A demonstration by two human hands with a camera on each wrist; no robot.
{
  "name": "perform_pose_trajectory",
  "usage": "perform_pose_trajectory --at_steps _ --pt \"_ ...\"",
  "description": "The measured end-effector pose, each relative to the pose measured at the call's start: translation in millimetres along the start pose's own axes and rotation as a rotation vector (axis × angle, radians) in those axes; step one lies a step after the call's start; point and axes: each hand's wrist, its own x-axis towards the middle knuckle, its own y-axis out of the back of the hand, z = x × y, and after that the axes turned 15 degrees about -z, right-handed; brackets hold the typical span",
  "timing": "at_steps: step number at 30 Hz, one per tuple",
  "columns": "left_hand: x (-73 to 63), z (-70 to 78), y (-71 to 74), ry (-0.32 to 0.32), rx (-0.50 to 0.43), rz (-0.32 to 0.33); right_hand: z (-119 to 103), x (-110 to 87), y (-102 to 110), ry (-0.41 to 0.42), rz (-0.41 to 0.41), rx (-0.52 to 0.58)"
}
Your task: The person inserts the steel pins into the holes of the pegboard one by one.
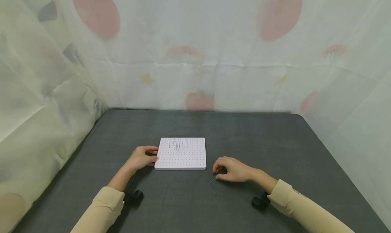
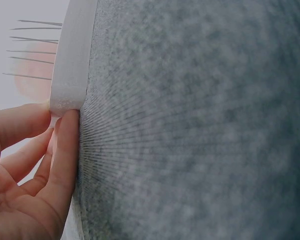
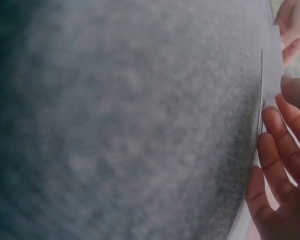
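A white pegboard (image 1: 183,161) with a grid of small holes lies on the dark table. Several thin metal pins (image 1: 176,144) stand in its far left part, and in the left wrist view they stick out from its face. My left hand (image 1: 142,159) holds the board's left edge, thumb at the upper edge and fingers against the side. To the right of the board, my right hand (image 1: 233,169) is low over the table with bent fingers. A single thin pin (image 1: 212,180) shows at its thumb tip; the right wrist view has the fingertips (image 3: 270,116) right beside it, thumb apart.
The dark grey table (image 1: 189,206) reaches back to a pale printed curtain (image 1: 232,87). Another curtain (image 1: 45,124) hangs along the left side. Black wrist straps with cameras sit at both cuffs, close over the table.
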Motion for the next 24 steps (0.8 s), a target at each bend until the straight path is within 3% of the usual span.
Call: perform_pose_trajectory --at_steps 11,24 --pt "-0.5 0.1 -0.4 0.007 -0.008 0.005 -2.0 2.4 -2.1 -0.033 -0.047 -0.039" --pt "-0.8 0.7 -0.5 0.001 -0.003 0.007 -0.5 6.8 -3.1 -0.002 -0.031 -0.081"
